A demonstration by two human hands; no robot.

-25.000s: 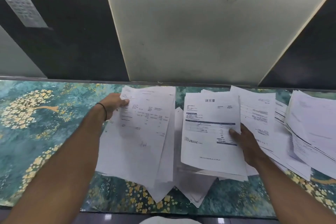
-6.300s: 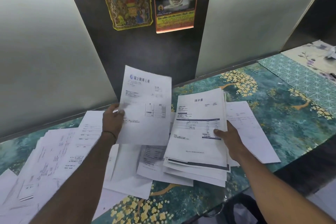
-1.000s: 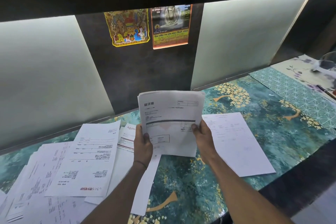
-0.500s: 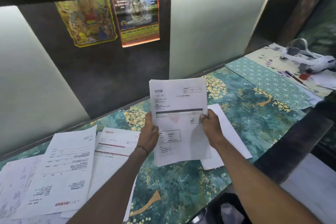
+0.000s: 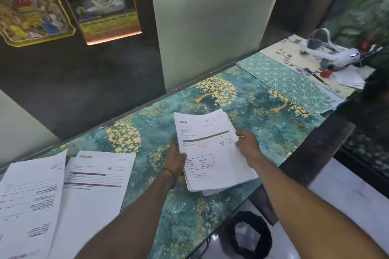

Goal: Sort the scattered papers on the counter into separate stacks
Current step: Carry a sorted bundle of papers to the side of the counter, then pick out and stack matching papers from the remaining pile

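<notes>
Papers gathered into one stack (image 5: 208, 153) are low over the green, gold-tree tabletop (image 5: 273, 115), right of centre, and the hands are clamped on its two sides. The left hand (image 5: 175, 159) grips the left edge with its thumb on the top sheet, and the right hand (image 5: 247, 146) pinches the right edge; whether the stack rests on the surface I cannot tell. Well apart to the left lie a sheet with purple bars (image 5: 94, 185) and a plainer sheet (image 5: 29, 195), their edges overlapping.

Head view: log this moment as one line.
left hand: grips paper stack | right hand: holds paper stack | paper stack: low over counter, contact unclear
</notes>
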